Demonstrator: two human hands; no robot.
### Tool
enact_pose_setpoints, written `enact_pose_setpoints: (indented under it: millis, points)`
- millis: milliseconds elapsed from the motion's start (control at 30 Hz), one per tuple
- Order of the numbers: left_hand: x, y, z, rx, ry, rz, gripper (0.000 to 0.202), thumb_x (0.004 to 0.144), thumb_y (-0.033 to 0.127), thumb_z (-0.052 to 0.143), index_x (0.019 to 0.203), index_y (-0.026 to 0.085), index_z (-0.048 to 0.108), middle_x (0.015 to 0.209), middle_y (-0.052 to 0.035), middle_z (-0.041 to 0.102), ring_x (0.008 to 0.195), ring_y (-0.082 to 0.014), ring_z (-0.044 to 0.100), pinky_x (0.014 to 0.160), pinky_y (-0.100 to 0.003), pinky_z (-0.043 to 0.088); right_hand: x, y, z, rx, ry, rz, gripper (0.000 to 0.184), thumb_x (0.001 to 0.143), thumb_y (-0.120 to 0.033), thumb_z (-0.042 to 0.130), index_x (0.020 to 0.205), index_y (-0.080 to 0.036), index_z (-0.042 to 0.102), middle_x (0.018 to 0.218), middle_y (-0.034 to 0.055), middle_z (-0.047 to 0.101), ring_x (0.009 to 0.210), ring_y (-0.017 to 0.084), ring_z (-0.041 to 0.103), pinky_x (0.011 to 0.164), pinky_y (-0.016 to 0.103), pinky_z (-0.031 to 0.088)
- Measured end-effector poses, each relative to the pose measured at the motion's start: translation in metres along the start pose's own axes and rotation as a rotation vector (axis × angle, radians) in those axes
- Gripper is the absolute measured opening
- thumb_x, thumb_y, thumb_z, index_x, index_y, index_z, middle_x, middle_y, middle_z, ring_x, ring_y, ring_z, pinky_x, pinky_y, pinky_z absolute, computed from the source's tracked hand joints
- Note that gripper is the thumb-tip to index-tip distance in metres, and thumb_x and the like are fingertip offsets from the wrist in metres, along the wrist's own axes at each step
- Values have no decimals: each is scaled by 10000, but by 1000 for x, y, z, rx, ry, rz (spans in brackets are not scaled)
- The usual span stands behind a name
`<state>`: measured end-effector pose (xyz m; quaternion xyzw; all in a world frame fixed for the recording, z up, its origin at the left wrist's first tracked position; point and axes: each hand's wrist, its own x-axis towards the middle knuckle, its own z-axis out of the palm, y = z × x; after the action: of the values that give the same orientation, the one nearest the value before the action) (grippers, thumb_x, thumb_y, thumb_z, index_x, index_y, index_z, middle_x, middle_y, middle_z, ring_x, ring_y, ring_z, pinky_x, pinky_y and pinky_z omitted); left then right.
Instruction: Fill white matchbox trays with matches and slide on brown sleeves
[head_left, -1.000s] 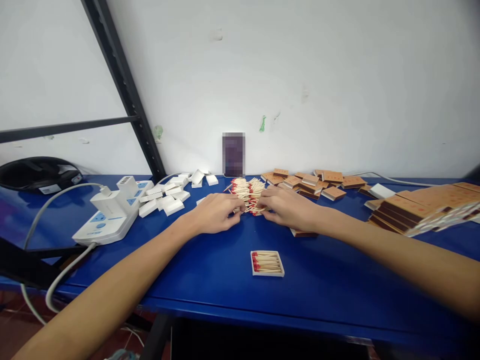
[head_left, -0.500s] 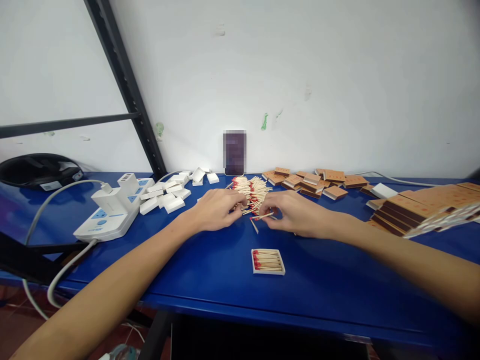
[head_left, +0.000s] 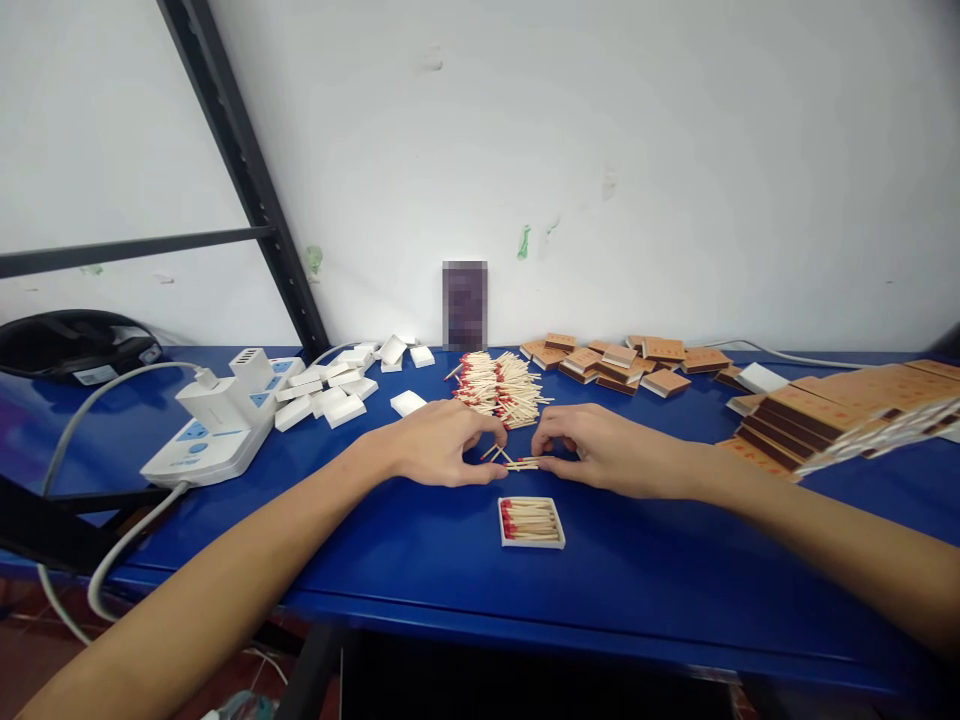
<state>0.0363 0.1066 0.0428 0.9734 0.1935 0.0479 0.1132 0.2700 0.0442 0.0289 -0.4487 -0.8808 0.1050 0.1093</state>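
Observation:
My left hand (head_left: 442, 445) and my right hand (head_left: 604, 450) rest on the blue table (head_left: 420, 540), fingertips facing each other. Between them lie a few loose matches (head_left: 514, 461) with red heads; both hands pinch at them. Just in front sits an open white matchbox tray (head_left: 531, 522) filled with matches. Behind the hands is a big pile of matches (head_left: 499, 385).
White empty trays (head_left: 334, 385) lie at the back left beside a white power strip (head_left: 217, 425) with cables. Brown matchbox sleeves (head_left: 630, 362) are scattered at the back right, with flat stacks (head_left: 832, 410) at the far right. A dark slanted frame post (head_left: 247, 180) stands left.
Both hands have drawn back from the big pile toward me, bringing a few matches with them to just behind the filled tray.

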Motion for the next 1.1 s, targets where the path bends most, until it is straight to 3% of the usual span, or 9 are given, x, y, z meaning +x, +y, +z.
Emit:
enact_pose_setpoints:
  millis: [367, 633, 867, 1000, 1100]
  points:
    - [2, -2, 3, -18, -6, 14, 172, 843, 300, 593, 952, 196, 676, 607, 41, 543, 551, -109, 495, 543, -242, 320, -5, -2, 5, 29, -6, -25, 171, 951, -285, 416, 865, -203, 539, 859, 44, 593, 788, 194, 529, 734, 349, 413]
    - [-2, -3, -5, 142, 41, -41, 216, 787, 391, 627, 864, 191, 596, 685, 21, 595, 569, -131, 480, 518, -266, 269, -8, -6, 1, 39, 48, 14, 175, 958, -281, 417, 847, -205, 529, 824, 34, 584, 760, 186, 516, 715, 338, 397]
    - [-3, -5, -5, 114, -53, -68, 85, 770, 262, 562, 788, 195, 610, 668, 21, 607, 577, -130, 499, 551, -263, 317, -16, -40, -9, 273, 179, 40, 151, 925, -272, 496, 797, -201, 533, 762, 0, 561, 679, 137, 489, 623, 268, 388]
    - [-2, -3, -8, 39, -98, -120, 70, 724, 244, 578, 761, 197, 614, 657, 26, 610, 575, -127, 510, 545, -253, 334, -20, -58, 3, 443, 194, 90, 117, 902, -249, 533, 798, -200, 553, 778, -2, 581, 688, 127, 505, 619, 251, 403]
    - [-4, -3, -10, 9, -145, -161, 67, 695, 244, 592, 744, 203, 614, 628, 36, 607, 549, -126, 511, 508, -249, 323, -20, -59, 13, 443, 153, 107, 81, 884, -210, 543, 806, -203, 563, 782, -9, 589, 684, 123, 509, 613, 246, 400]
